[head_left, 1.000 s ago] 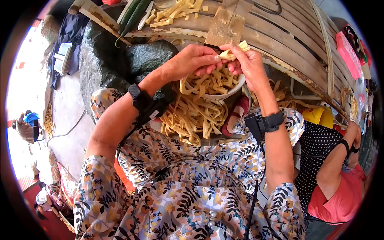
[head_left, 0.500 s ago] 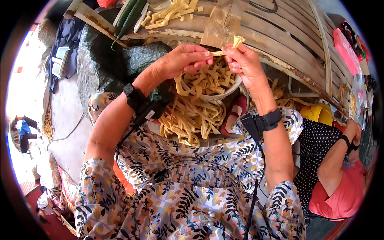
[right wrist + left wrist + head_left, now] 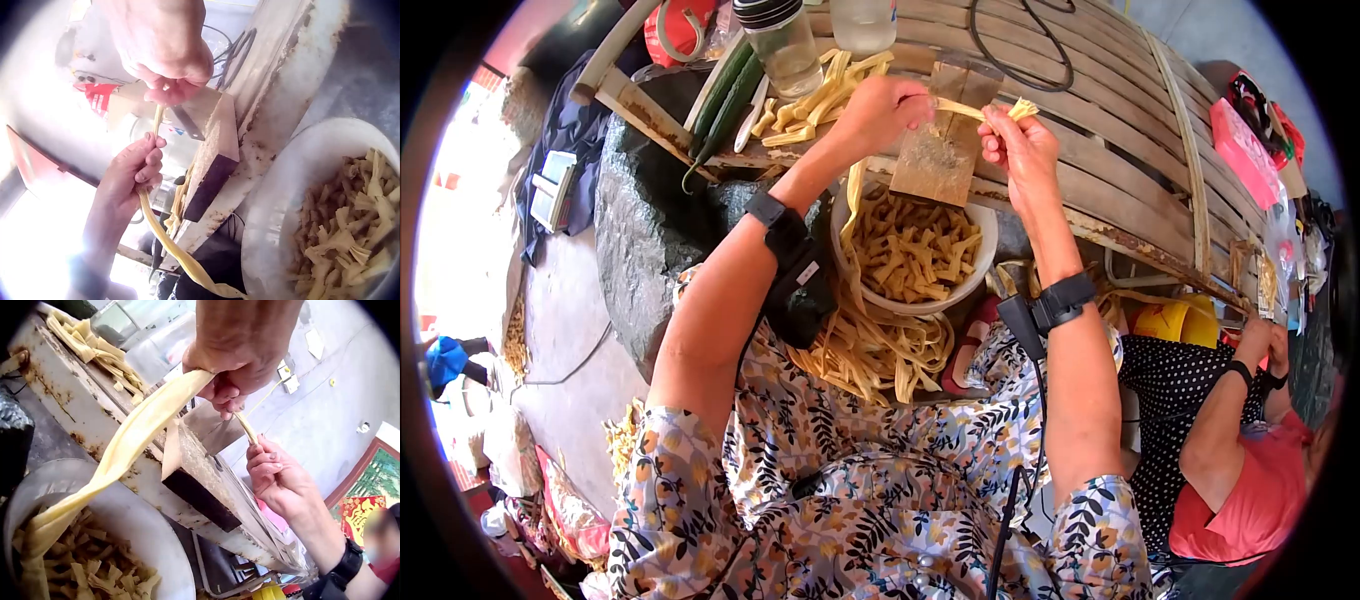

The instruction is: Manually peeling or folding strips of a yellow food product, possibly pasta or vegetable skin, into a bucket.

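Note:
A long pale-yellow, fibrous strip (image 3: 958, 106) is stretched between my two hands above the wooden board. My left hand (image 3: 890, 112) grips it, and its long tail (image 3: 134, 434) hangs from that hand down toward the bucket in the left wrist view. My right hand (image 3: 1022, 150) pinches the other end, where a frayed tuft (image 3: 1023, 108) sticks out past the fingers. Below the strip, the thick wooden board (image 3: 935, 165) juts over the bench edge. A metal blade (image 3: 187, 123) stands by the board, close under my right hand in the right wrist view.
Under the board a white bucket (image 3: 988, 262) holds many short yellow pieces. Long strips (image 3: 880, 350) lie in a heap before my lap. On the slatted bench (image 3: 1090, 130) are jars (image 3: 785, 60), green cucumbers (image 3: 725, 110) and more yellow pieces (image 3: 810, 110). Another person (image 3: 1250, 480) sits at right.
Both hands have moved forward from above the bucket to over the board, and farther apart. The strip, bunched between the fingers at first, is now drawn out between them. The head view has shifted.

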Available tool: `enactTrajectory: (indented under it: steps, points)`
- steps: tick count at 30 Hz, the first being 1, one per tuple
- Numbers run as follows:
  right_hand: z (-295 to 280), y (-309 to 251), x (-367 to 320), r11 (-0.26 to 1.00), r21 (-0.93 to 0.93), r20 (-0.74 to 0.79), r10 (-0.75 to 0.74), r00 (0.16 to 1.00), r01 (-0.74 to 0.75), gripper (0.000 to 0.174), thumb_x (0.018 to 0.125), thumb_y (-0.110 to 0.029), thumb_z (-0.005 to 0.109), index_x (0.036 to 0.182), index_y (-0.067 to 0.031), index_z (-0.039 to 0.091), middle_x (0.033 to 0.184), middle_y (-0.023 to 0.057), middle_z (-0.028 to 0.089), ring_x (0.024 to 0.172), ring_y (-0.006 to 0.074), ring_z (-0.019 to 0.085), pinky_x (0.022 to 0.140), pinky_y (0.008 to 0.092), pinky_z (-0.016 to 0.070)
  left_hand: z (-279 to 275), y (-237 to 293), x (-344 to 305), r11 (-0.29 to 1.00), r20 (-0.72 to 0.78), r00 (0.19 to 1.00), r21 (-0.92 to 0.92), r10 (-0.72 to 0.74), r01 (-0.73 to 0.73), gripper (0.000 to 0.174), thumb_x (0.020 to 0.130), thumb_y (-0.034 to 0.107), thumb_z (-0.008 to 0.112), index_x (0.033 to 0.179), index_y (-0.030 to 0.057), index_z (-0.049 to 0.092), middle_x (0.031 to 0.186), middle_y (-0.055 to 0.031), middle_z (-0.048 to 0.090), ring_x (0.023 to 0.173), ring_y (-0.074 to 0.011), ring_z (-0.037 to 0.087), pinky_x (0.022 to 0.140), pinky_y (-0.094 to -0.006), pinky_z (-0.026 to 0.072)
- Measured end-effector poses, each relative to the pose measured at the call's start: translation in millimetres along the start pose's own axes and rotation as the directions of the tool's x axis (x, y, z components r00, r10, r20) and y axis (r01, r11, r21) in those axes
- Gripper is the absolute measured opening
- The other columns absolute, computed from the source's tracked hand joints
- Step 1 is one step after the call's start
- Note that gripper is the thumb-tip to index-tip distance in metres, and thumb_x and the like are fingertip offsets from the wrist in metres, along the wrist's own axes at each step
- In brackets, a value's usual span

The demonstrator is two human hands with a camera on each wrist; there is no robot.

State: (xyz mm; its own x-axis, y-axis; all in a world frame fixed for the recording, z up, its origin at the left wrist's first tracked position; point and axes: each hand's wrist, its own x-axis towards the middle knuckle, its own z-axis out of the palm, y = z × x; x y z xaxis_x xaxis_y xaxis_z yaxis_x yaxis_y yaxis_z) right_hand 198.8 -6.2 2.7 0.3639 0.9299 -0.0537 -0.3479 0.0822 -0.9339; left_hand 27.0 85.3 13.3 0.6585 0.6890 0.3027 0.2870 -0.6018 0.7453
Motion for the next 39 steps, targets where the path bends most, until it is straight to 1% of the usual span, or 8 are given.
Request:
enactTrajectory:
  steps: [9, 18, 21, 24, 31, 35, 38, 39]
  points:
    - [1, 6, 12, 0.999, -0.027, -0.058, -0.046, 0.997, 0.044, 0.018, 0.080, -0.013, 0.064, 0.090, -0.0007, 0.056, 0.070, 0.0044, 0.057, 0.053, 0.0057, 0.047, 0.046, 0.0186, 0.0403, 12, -8, 10, 0.997, -0.085, 0.996, -0.071, -0.021, 0.015, 0.017, 0.081, 0.015, 0.054, 0.076, 0.0004, 0.060, 0.060, -0.0072, 0.054, 0.052, -0.0162, 0.048, 0.051, -0.0288, 0.0393]
    - [-9, 27, 12, 0.959, -0.281, -0.139, -0.067, 0.988, 0.025, 0.017, 0.081, -0.014, 0.061, 0.084, 0.0027, 0.057, 0.065, 0.0052, 0.057, 0.051, 0.0071, 0.049, 0.047, 0.0203, 0.0407, 23, -52, 1, 0.993, -0.180, 0.978, 0.030, -0.109, 0.117, 0.013, 0.084, 0.013, 0.054, 0.081, 0.0040, 0.064, 0.060, 0.0003, 0.053, 0.052, -0.0068, 0.046, 0.048, -0.0231, 0.0383]
    - [-3, -5, -17, 0.900, -0.435, -0.017, -0.034, 0.999, 0.023, 0.023, 0.080, -0.019, 0.063, 0.088, 0.0018, 0.059, 0.071, 0.0059, 0.060, 0.058, 0.0063, 0.052, 0.051, 0.0189, 0.0423, -10, -12, -12, 0.938, 0.014, 0.967, -0.237, -0.256, 0.252, 0.015, 0.086, 0.011, 0.051, 0.089, 0.0036, 0.064, 0.064, 0.0017, 0.054, 0.050, -0.0040, 0.044, 0.046, -0.0187, 0.0379]
    - [-11, -4, -45, 0.548, -0.660, 0.452, -0.257, 0.854, 0.514, 0.026, 0.079, -0.021, 0.064, 0.095, -0.0007, 0.060, 0.077, 0.0061, 0.061, 0.065, 0.0060, 0.053, 0.053, 0.0182, 0.0431, -12, 0, -35, 0.891, 0.148, 0.964, -0.371, -0.221, 0.261, 0.018, 0.088, 0.013, 0.049, 0.092, 0.0019, 0.062, 0.064, 0.0032, 0.052, 0.049, -0.0026, 0.041, 0.045, -0.0162, 0.0363]
    - [9, -5, -67, 0.930, -0.330, 0.315, -0.052, 0.948, 0.161, 0.015, 0.079, 0.002, 0.057, 0.092, -0.0021, 0.061, 0.077, 0.0024, 0.059, 0.067, 0.0066, 0.053, 0.056, 0.0191, 0.0449, 10, 41, -69, 0.939, 0.292, 0.951, -0.286, -0.105, 0.192, 0.019, 0.089, 0.017, 0.049, 0.093, 0.0029, 0.060, 0.065, 0.0029, 0.052, 0.048, -0.0041, 0.041, 0.046, -0.0182, 0.0356]
    - [-10, -1, -55, 0.843, -0.377, 0.387, -0.234, 0.892, 0.385, 0.014, 0.080, 0.003, 0.055, 0.092, -0.0017, 0.062, 0.085, 0.0015, 0.061, 0.071, 0.0057, 0.055, 0.063, 0.0191, 0.0462, -10, 35, -78, 0.510, 0.561, 0.790, -0.619, -0.247, 0.598, 0.022, 0.090, 0.021, 0.050, 0.099, 0.0022, 0.058, 0.062, 0.0047, 0.047, 0.050, -0.0022, 0.036, 0.044, -0.0158, 0.0282]
    - [-5, -16, -63, 0.879, -0.381, 0.373, -0.138, 0.918, 0.287, 0.014, 0.080, 0.002, 0.056, 0.092, -0.0020, 0.063, 0.090, 0.0011, 0.063, 0.077, 0.0061, 0.056, 0.069, 0.0190, 0.0465, -4, 16, -81, 0.600, 0.408, 0.857, -0.614, -0.314, 0.513, 0.020, 0.089, 0.021, 0.052, 0.096, 0.0038, 0.060, 0.064, 0.0055, 0.049, 0.051, -0.0006, 0.036, 0.045, -0.0139, 0.0275]
    - [-4, -22, -60, 0.852, -0.416, 0.336, -0.182, 0.924, 0.319, 0.014, 0.082, -0.003, 0.057, 0.095, -0.0026, 0.063, 0.090, 0.0025, 0.064, 0.081, 0.0070, 0.057, 0.073, 0.0200, 0.0468, -3, 22, -81, 0.757, 0.315, 0.891, -0.477, -0.327, 0.446, 0.016, 0.087, 0.018, 0.054, 0.093, 0.0051, 0.061, 0.064, 0.0033, 0.050, 0.053, -0.0026, 0.041, 0.047, -0.0169, 0.0345]
